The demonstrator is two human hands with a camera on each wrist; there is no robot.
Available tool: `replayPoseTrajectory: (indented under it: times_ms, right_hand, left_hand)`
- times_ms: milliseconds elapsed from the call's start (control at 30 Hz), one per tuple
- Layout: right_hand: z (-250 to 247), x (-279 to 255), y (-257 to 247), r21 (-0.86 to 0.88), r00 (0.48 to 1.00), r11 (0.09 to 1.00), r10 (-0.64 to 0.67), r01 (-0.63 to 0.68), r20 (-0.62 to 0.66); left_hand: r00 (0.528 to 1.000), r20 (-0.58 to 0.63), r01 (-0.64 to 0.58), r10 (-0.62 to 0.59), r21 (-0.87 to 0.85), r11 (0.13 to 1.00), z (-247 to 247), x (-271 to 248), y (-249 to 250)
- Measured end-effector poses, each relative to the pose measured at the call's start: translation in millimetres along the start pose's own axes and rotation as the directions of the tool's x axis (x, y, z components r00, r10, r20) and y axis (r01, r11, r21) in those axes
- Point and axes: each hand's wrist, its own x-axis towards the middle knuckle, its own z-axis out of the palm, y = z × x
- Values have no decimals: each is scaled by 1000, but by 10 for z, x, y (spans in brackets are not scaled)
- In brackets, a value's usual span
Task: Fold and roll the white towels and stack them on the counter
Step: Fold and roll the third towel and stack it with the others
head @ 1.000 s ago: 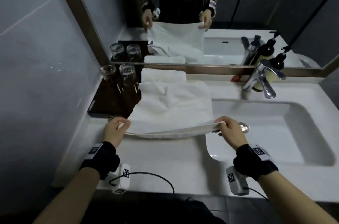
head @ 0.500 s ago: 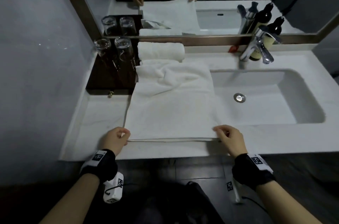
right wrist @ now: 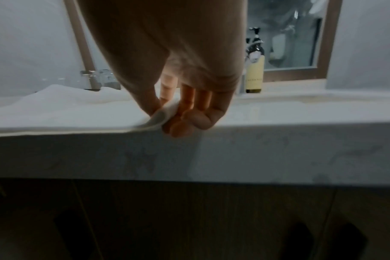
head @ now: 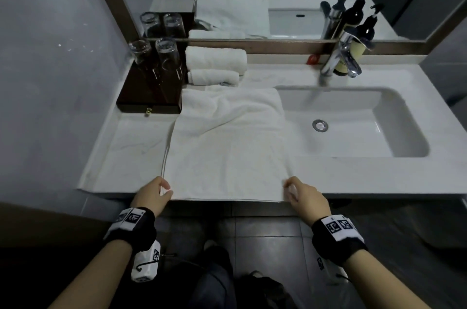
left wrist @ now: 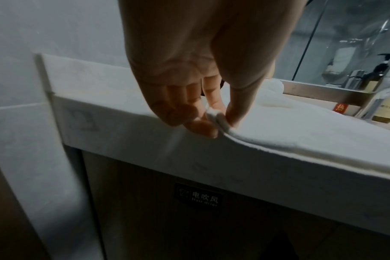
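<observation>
A white terry towel, folded double [head: 228, 154], is spread flat on the white marble-look counter [head: 131, 147], just left of the white rectangular sink basin [head: 353, 119], with its near edge lined up along the counter's front lip and its far part lying in soft wrinkles. The near left corner of the towel is pinched between thumb and fingertips of the left hand [head: 151, 196], the doubled layers being visible in the pinch in the left wrist view [left wrist: 214, 116]. The near right corner is pinched in the same way by the right hand [head: 307, 198], the cloth being seen between thumb and forefinger in the right wrist view [right wrist: 162, 114]. Behind the towel, well left of the basin and against the mirror frame [head: 278, 45], two rolled white towels [head: 216, 66] are laid side by side, touching each other. Left of these rolls, two clear drinking glasses [head: 156, 56] are set upside down on a dark wooden tray [head: 141, 96]. Behind the basin a chrome tap [head: 340, 58] is mounted, with a pale yellow pump bottle [head: 353, 50] just beside it. Black wrist bands with white printed markers [head: 134, 225] are worn on both wrists
</observation>
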Motion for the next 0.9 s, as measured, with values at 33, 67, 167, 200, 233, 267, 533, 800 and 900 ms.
replayPoseTrajectory:
  times_ms: [33, 67, 167, 200, 233, 267, 533, 800, 900]
  right_hand:
    - [-31, -8, -10, -57, 1000, 998, -4, 3, -15]
    - [-72, -8, -19, -86, 999, 996, -11, 7, -52]
    - [-257, 94, -68, -68, 984, 996, -64, 53, -165]
    - [-336, 170, -94, -55, 982, 996, -74, 66, -176]
    - [-414, 257, -128, -43, 980, 996, -82, 76, -180]
    - [-487, 349, -173, -35, 980, 996, -92, 87, -179]
    - [-940, 1265, -816, -48, 975, 977, -211, 208, -67]
    - [-978, 2275, -1365, -320, 954, 899, -283, 300, 101]
    - [-887, 2520, -1452, -372, 954, 879, -259, 299, 154]
  left_hand:
    - [1000, -3, -3, 3, 31, 1000, -19, -27, 33]
    - [1000, -21, -2, 3, 46, 999, -46, -49, 71]
    - [994, -110, -12, 14, 20, 1000, -166, -38, 238]
    - [992, -124, -30, 31, 9, 999, -217, 3, 316]
    - [990, -128, -55, 53, -6, 998, -269, 61, 401]
    - [989, -125, -84, 81, -25, 996, -320, 132, 491]
    - [940, -99, -330, 327, -15, 944, -756, 975, 1254]
    - [939, 74, -341, 335, 319, 885, -990, 1993, 1566]
    - [933, 140, -359, 333, 452, 816, -912, 2285, 1611]
